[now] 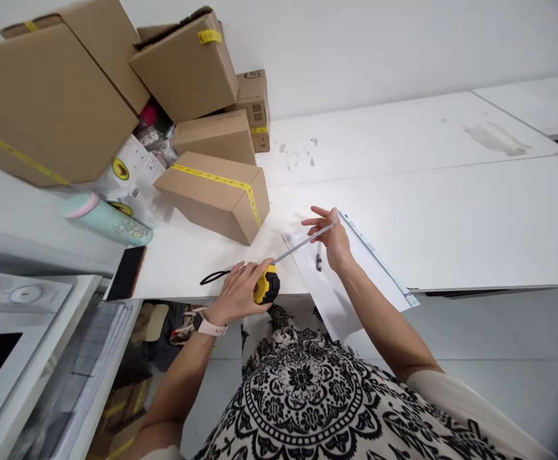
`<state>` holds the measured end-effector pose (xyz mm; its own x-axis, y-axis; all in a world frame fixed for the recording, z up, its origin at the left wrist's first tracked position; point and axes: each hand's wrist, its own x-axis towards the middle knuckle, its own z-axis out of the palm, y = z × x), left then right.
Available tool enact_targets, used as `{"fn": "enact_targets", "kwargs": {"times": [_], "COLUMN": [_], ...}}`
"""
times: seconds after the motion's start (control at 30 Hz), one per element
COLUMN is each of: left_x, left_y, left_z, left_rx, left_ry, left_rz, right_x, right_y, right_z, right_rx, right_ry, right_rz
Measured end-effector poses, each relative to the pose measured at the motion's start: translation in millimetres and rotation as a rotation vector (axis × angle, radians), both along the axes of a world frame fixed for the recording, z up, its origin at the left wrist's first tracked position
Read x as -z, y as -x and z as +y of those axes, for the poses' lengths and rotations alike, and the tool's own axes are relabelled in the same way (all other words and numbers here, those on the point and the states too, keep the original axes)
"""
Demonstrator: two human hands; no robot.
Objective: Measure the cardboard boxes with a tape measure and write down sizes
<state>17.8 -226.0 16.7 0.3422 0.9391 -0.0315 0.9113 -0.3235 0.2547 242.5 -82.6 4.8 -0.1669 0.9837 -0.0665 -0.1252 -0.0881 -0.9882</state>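
Observation:
My left hand [241,289] is closed round a yellow and black tape measure [267,285] near the table's front edge. A black wrist strap [214,276] trails out to the left of that hand. From the case a length of blade [302,244] runs up and to the right. Its end is pinched between the thumb and a finger of my right hand [332,237], the other fingers spread out. Beneath my right hand lie white paper sheets [369,281] and a black pen [318,260]. A taped cardboard box [207,198] sits just beyond my left hand.
More cardboard boxes [186,70] are piled at the back left against the wall. A mint bottle [109,217] and a dark phone-like slab [126,273] lie at the table's left end. The white table [451,211] stretches right; a white appliance [20,319] stands lower left.

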Motion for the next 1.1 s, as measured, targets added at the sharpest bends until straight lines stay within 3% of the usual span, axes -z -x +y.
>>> {"fn": "enact_targets", "kwargs": {"times": [0.17,0.33,0.47,0.63,0.77,0.87,1.0,1.1], "left_x": [1.8,8.7,9.4,6.8,7.6,8.8,8.6,9.0], "left_y": [11,14,13,16,14,12,14,16], "left_z": [2,3,4,7,11,15,23,32], "left_rx": [-0.024,-0.105,-0.123,-0.121,-0.125,-0.145,-0.249,-0.310], "left_ry": [0.016,0.045,0.045,0.048,0.072,0.062,0.069,0.078], "left_rz": [0.049,0.053,0.051,0.092,0.104,0.105,0.152,0.196], "right_x": [12.2,20.3,17.8,21.1,32.6,39.0,42.4,43.5], "right_y": [-10,-3,2,7,23,25,0,-16], "right_z": [-2,-7,0,4,-10,-14,0,11], "right_rx": [0.097,0.035,0.010,-0.073,-0.249,-0.215,0.085,0.045], "right_ry": [0.006,-0.021,0.053,0.165,0.196,0.099,-0.146,-0.164], "right_rz": [0.093,0.038,0.056,0.167,0.132,-0.039,-0.574,-0.997]}}
